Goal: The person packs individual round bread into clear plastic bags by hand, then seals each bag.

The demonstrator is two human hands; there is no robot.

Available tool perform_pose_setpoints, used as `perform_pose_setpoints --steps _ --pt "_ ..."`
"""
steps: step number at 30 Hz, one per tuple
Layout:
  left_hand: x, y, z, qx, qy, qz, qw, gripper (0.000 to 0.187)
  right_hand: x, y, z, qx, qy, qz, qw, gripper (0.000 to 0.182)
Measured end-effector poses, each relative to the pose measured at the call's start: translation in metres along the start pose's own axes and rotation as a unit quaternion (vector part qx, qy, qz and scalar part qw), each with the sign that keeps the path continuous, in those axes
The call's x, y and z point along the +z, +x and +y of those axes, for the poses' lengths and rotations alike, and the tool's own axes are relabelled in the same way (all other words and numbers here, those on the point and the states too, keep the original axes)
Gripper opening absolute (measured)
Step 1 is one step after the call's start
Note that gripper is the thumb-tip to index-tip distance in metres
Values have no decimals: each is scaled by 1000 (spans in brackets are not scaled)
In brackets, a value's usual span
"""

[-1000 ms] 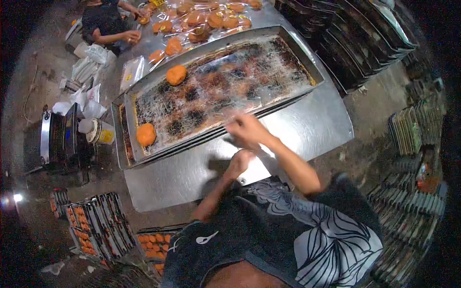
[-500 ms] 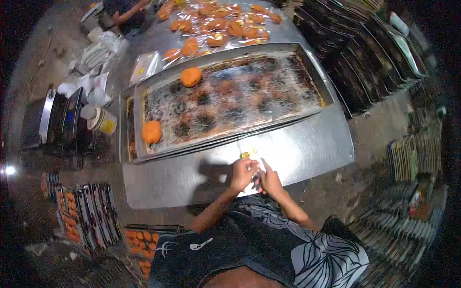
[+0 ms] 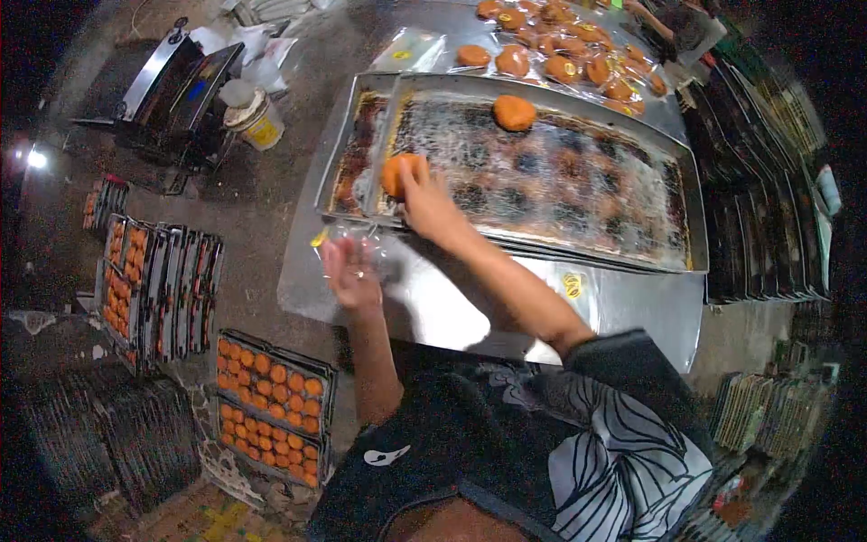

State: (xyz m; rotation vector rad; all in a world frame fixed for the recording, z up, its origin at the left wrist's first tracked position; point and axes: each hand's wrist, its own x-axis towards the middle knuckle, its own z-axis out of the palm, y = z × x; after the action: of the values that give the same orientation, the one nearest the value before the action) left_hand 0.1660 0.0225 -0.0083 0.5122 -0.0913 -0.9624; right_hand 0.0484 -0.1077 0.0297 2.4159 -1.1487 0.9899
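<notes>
My right hand (image 3: 426, 203) reaches into a worn, baked-on metal tray (image 3: 578, 212) and has its fingers closed on a round orange-brown bun (image 3: 394, 175) near the tray's left end. A second bun (image 3: 514, 113) lies by the tray's far edge. Just in front of the tray, my left hand (image 3: 352, 273) holds a clear plastic bag (image 3: 372, 246) with a yellow label. The left fingers are slightly blurred, partly behind the film. On the table at right lies a stack of clear bags (image 3: 573, 287) with yellow labels.
Many bagged buns (image 3: 564, 54) cover the far end of the metal table (image 3: 646, 312), where another person's arm (image 3: 652, 18) shows. Tray racks (image 3: 768, 181) stand at right. At left are a white bucket (image 3: 257, 122) and upright trays of buns (image 3: 271, 397).
My hands, close together at the table's front edge before, have parted. The right has gone to the bun and gripped it; the left has moved left with the bag. The view has turned left.
</notes>
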Motion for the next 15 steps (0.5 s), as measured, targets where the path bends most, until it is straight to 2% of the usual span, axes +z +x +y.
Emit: perform_pose_setpoints --steps 2,3,4,5,6,7,8,9,10,12,13,15 --pt "29 2 30 54 -41 -8 998 28 56 4 5 7 -4 -129 992 38" --pt "34 6 41 56 -37 -2 998 28 57 23 16 77 112 -228 964 38" --pt "37 11 52 62 -36 70 995 34 54 36 29 148 224 -323 908 37" --pt "36 16 58 66 -36 138 988 41 64 31 39 224 286 -298 883 46" --pt "32 20 62 63 -34 141 987 41 41 25 29 227 286 -301 881 46" --pt "30 25 63 77 -63 154 983 44 -12 22 10 168 257 -166 937 46" --pt "31 29 58 86 -94 165 978 47 -52 15 -3 104 216 -28 970 47" --pt "37 29 45 73 -93 161 980 47 -69 5 -13 31 208 -24 977 52" --pt "49 23 23 87 -21 121 989 47 -79 1 -18 -39 194 -21 980 58" --pt "74 8 -17 106 121 24 987 47 -95 12 -14 2 197 7 980 62" --pt "85 3 -27 86 121 10 989 47 -103 12 -5 27 215 34 976 67" --pt "110 -8 -38 -81 91 -115 986 54 -117 -16 14 51 202 15 978 67"
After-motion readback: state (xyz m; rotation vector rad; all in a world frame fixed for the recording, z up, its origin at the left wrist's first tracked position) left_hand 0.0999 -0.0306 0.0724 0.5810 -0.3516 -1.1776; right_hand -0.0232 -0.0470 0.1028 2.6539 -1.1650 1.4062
